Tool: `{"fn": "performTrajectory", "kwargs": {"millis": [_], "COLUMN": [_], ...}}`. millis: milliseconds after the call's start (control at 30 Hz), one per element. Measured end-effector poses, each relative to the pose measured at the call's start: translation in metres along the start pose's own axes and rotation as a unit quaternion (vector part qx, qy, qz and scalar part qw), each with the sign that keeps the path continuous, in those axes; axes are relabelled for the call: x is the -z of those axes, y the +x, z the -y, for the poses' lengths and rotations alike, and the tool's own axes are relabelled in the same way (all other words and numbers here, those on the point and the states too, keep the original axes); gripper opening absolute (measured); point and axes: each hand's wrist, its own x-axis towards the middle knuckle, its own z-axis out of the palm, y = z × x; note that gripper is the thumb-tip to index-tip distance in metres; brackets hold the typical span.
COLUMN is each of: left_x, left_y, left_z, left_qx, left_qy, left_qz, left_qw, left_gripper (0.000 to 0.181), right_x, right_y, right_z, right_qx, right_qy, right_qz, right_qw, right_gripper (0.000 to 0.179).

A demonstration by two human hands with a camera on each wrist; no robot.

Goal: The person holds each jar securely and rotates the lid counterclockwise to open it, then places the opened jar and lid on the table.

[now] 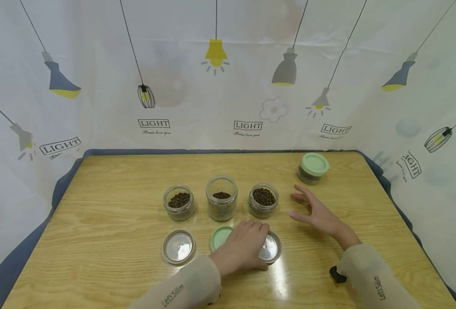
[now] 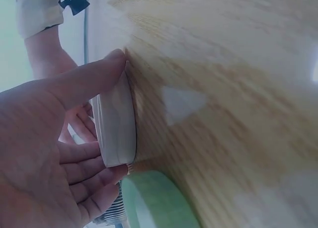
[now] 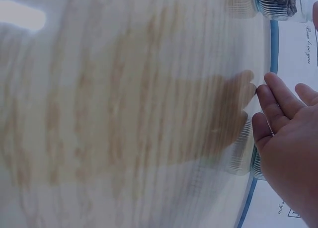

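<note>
My left hand (image 1: 243, 243) reaches over a clear round lid (image 1: 272, 249) lying on the table. In the left wrist view, thumb and fingers curl round the rim of this lid (image 2: 118, 126), and a green lid (image 2: 156, 203) lies beside the fingertips. That green lid (image 1: 221, 237) is partly hidden under the left hand in the head view. My right hand (image 1: 320, 218) hovers with spread, relaxed fingers, holding nothing. It is right of an uncovered glass jar (image 1: 262, 209) of dark brown pellets or beans. In the right wrist view, the right hand (image 3: 293, 126) shows loosely bent fingers.
Two more uncovered jars of dark pieces, a taller middle jar (image 1: 221, 208) and a left jar (image 1: 179, 210), stand in the same row. Another clear lid (image 1: 178, 247) lies in front of the left one. A green-lidded jar (image 1: 313, 167) stands at the back right.
</note>
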Motion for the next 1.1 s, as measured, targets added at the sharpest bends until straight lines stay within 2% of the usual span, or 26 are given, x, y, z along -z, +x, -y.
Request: {"fn": "performTrajectory", "kwargs": {"millis": [267, 600, 867, 1000, 1100], "left_x": [-0.001, 0.000, 0.015, 0.021, 0.024], "left_y": [0.000, -0.004, -0.009, -0.013, -0.015], "left_z": [0.000, 0.000, 0.002, 0.003, 0.005], "left_qx": [0.002, -0.006, -0.007, -0.011, -0.015], "left_qy": [0.003, 0.004, -0.012, -0.022, -0.032], "left_qz": [0.003, -0.014, -0.012, -0.013, -0.019], "left_qw": [1.0000, 0.9999, 0.9998, 0.9996, 0.9992], "left_gripper": [0.087, 0.101, 0.098, 0.096, 0.093], "right_x": [0.001, 0.003, 0.006, 0.010, 0.013], "right_y": [0.000, -0.002, -0.005, -0.006, -0.006], "right_z": [0.003, 0.003, 0.000, 0.000, -0.001], "right_qx": [0.001, -0.006, -0.024, -0.047, -0.069], "right_qy": [0.000, -0.012, -0.066, -0.082, -0.086], "right_qz": [-0.003, -0.016, -0.077, -0.115, -0.134], "right_qw": [1.0000, 0.9998, 0.9945, 0.9889, 0.9848], "right_gripper": [0.085, 0.084, 0.074, 0.063, 0.062]}}
